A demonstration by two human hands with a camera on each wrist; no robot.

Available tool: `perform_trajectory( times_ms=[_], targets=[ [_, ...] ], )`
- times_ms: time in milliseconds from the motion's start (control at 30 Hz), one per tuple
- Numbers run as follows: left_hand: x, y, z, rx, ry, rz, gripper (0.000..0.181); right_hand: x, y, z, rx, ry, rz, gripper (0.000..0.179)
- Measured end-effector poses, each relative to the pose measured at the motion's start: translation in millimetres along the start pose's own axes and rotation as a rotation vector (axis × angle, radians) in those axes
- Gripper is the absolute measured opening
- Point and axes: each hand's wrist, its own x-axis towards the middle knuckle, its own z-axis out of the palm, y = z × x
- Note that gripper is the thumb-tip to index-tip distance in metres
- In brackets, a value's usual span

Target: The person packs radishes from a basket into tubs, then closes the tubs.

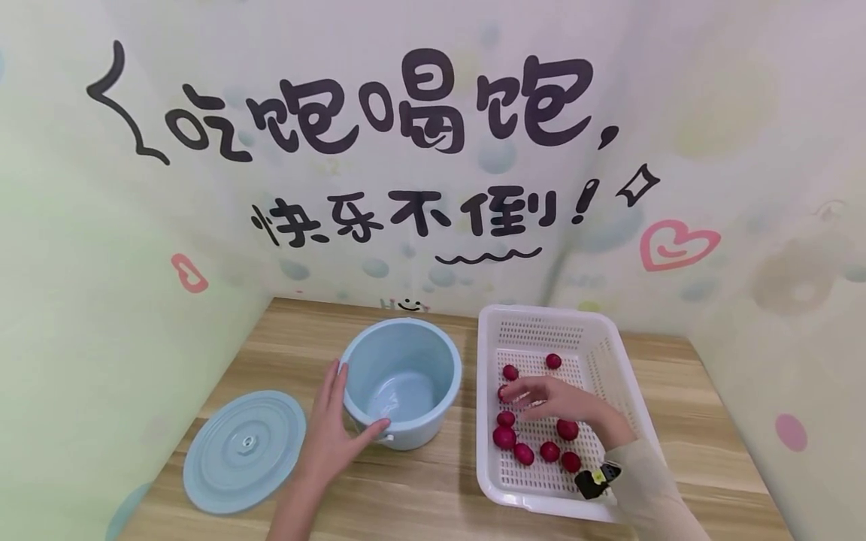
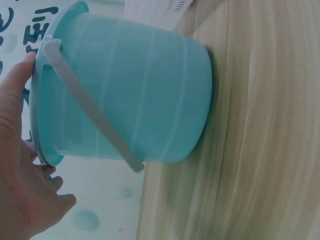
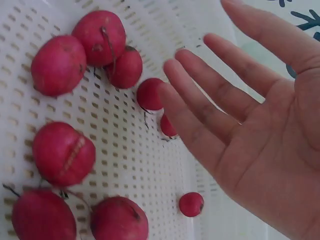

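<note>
On the table, a light blue plastic bucket (image 1: 417, 432) stands upright, with nothing visible inside. My left hand (image 1: 329, 439) lies against its near left rim, thumb and fingers spread and fairly straight. From the left wrist side, the thumb touches the rim and the bucket's pale handle (image 2: 92, 107) hangs down. Above a white perforated basket (image 1: 483, 421), my right hand (image 1: 561, 398) hovers with fingers extended and nothing held. Several small round red radishes (image 3: 64, 153) lie scattered on the basket floor, some with thin roots. In the head view the right hand covers part of the basket.
The bucket's round blue lid (image 1: 245, 451) lies flat on the wooden table (image 1: 406, 503), left of the left hand. Behind the table rises a wall covering (image 1: 433, 169) with black lettering. Its sides close in at left and right. The basket stands right of the bucket.
</note>
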Motion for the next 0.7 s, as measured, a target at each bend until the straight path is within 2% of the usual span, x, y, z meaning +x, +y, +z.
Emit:
perform_trajectory(
  times_ms=[133, 267, 567, 700],
  targets=[
    [-1.3, -0.8, 0.9, -0.021, -0.019, -0.038, 0.116, 5.5, 2.5, 5.7, 0.029, -0.096, 0.033, 0.042],
    [-2.4, -0.2, 0.6, -0.044, -0.034, -0.079, 0.120, 9.9, 6.9, 9.8, 0.015, -0.148, 0.039, 0.038],
    [-3.6, 1.8, 2.5, -0.067, -0.026, -0.088, 0.119, 10.7, 10.5, 9.5, -0.027, -0.131, 0.071, 0.033],
    [-3.0, 1.2, 4.6, -0.073, -0.029, -0.093, 0.120, 10.2, 11.2, 9.6, -0.017, -0.167, 0.106, 0.032]
  ],
)
